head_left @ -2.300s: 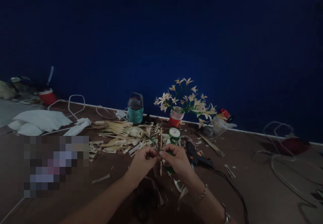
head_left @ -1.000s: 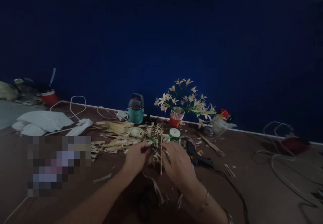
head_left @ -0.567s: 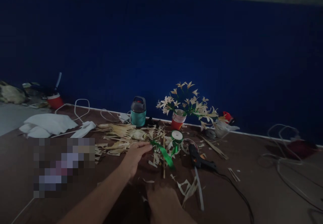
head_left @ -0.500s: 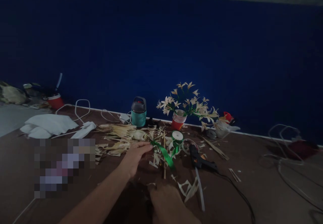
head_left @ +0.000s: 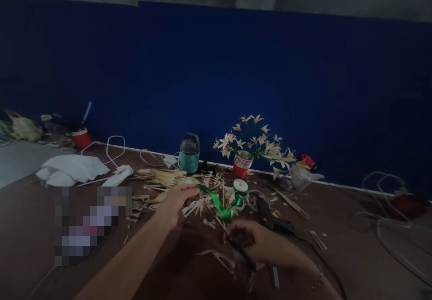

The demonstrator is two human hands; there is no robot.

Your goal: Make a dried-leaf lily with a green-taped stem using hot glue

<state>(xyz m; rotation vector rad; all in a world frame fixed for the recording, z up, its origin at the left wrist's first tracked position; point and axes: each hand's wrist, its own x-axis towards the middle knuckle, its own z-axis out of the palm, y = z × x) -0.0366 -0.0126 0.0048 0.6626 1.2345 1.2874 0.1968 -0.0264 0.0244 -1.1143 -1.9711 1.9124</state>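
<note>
My left hand [head_left: 175,199] pinches the free end of a green ribbon [head_left: 216,202] and holds it up over the brown surface. The ribbon runs right and down, then back to its white-cored spool [head_left: 240,186]. My right hand [head_left: 254,242] is closed around a thin dark tool [head_left: 240,254], perhaps scissors, with its tip close to the low bend of the ribbon. Pale dried-leaf strips [head_left: 162,179] and cut scraps lie under and beyond both hands.
A black glue gun [head_left: 270,219] with its cable lies right of my right hand. Behind stand a red cup of handmade pale flowers [head_left: 241,167] and a teal container [head_left: 189,153]. White cloth [head_left: 72,169] lies at left, white cable loops [head_left: 384,221] at right, a blue wall behind.
My hands parted from the stick they worked on together. The left now lifts the ribbon end; the right dropped low, then came back up holding the dark tool near the ribbon.
</note>
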